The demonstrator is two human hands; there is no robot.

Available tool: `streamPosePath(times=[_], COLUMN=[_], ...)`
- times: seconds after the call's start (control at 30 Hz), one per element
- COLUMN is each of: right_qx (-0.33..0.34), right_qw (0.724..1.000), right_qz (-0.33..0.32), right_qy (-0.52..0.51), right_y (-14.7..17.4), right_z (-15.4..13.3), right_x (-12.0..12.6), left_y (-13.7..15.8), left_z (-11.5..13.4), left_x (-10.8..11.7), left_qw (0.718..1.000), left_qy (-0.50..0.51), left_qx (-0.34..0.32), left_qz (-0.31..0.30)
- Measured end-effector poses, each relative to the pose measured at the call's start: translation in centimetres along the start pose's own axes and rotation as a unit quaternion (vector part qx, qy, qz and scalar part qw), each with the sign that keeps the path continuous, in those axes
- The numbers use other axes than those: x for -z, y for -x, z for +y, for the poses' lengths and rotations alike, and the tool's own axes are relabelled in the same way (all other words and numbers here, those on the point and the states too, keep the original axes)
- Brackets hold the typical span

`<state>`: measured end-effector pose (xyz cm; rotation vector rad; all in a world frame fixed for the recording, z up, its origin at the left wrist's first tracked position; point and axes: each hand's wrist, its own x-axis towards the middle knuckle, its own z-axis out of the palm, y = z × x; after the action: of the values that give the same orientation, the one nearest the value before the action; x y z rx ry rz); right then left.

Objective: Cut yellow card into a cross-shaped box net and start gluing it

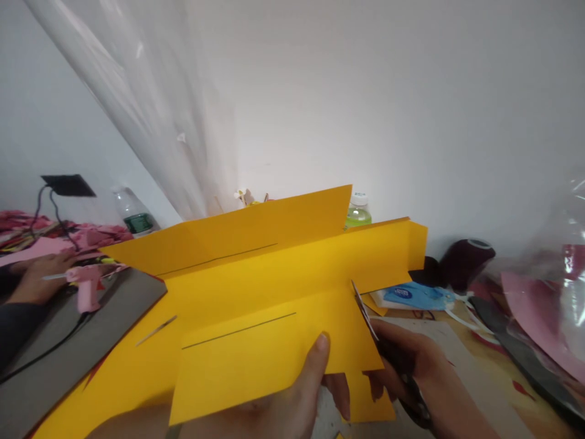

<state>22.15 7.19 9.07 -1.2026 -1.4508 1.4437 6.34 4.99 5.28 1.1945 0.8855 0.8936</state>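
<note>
A folded sheet of yellow card (pixel 256 296) with dark drawn lines fills the middle of the head view. My left hand (pixel 299 390) grips its lower edge, thumb on top and fingers underneath. In my right hand (pixel 425 366) is a pair of black-handled scissors (pixel 397 356). Their metal blades lie at a slit on the card's right part, beside a fold. A narrow tab juts out at the card's right end. Below the card, between my hands, hangs another yellow flap (pixel 368 399), partly hidden by fingers.
Another person's hand (pixel 36 277) rests at the left near a pink glue gun (pixel 86 286) and a grey board (pixel 123 317). Bottles stand at the wall. A blue wipes packet (pixel 415 296) and a dark thread cone (pixel 466 262) are at right.
</note>
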Motion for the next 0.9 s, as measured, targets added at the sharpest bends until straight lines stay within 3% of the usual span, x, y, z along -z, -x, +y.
streamPosePath(times=[0.33,0.7,0.9], right_qx=[-0.015,-0.008,0.009], right_qw=[1.000,1.000,0.999], right_qz=[0.011,-0.010,-0.020], right_qy=[0.007,0.009,0.032], right_y=[0.3,0.2,0.2], right_z=[-1.0,0.0,-0.3], right_x=[-0.2,0.1,0.2], left_y=[-0.2,-0.2,-0.2], left_z=[0.1,0.8,1.1], left_x=[-1.0,-1.3,-1.4], left_qw=[0.997,0.993,0.995], left_qy=[0.057,0.028,0.072], left_qx=[0.011,-0.003,-0.029], left_qz=[0.060,0.113,0.065])
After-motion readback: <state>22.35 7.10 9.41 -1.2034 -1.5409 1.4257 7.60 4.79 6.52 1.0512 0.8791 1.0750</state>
